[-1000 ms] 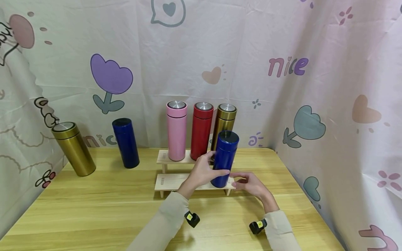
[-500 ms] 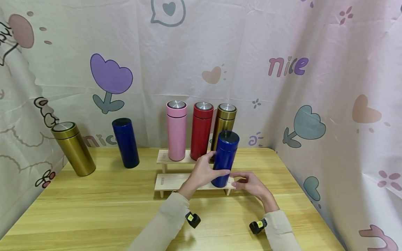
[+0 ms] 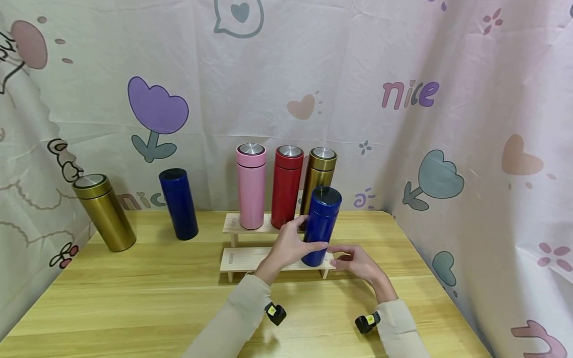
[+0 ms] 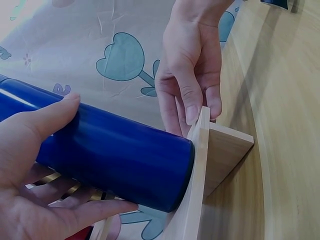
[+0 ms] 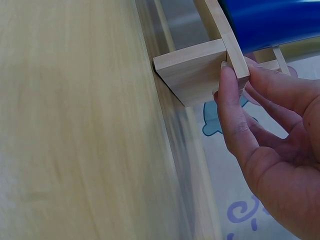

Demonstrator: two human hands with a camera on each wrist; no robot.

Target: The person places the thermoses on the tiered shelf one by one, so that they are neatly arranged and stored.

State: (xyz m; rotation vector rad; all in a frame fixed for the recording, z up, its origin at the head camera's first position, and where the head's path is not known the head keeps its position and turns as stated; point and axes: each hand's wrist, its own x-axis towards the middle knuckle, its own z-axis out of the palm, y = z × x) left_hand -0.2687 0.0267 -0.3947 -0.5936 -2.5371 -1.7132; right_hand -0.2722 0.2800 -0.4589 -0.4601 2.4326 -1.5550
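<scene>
My left hand (image 3: 290, 244) grips a blue thermos flask (image 3: 323, 219) at the right end of the lower shelf (image 3: 248, 259) of a light wooden two-step rack. In the left wrist view the thumb lies along the blue flask (image 4: 120, 150), and its base meets the shelf board (image 4: 200, 165). With thumb and fingers, my right hand (image 3: 358, 263) pinches the board's right end; the right wrist view shows this right hand (image 5: 280, 135) at the corner above the rack's leg (image 5: 195, 70). Behind, on the upper shelf, stand pink (image 3: 251, 191), red (image 3: 287, 191) and gold (image 3: 320, 169) flasks.
A second gold flask (image 3: 104, 214) and another blue flask (image 3: 179, 205) stand on the wooden table (image 3: 156, 298) at the left. A printed curtain (image 3: 349, 59) hangs behind the table and along its sides.
The held blue flask has shifted very slightly to the right on the lower shelf. Both hands keep their holds, and the other flasks stay where they were.
</scene>
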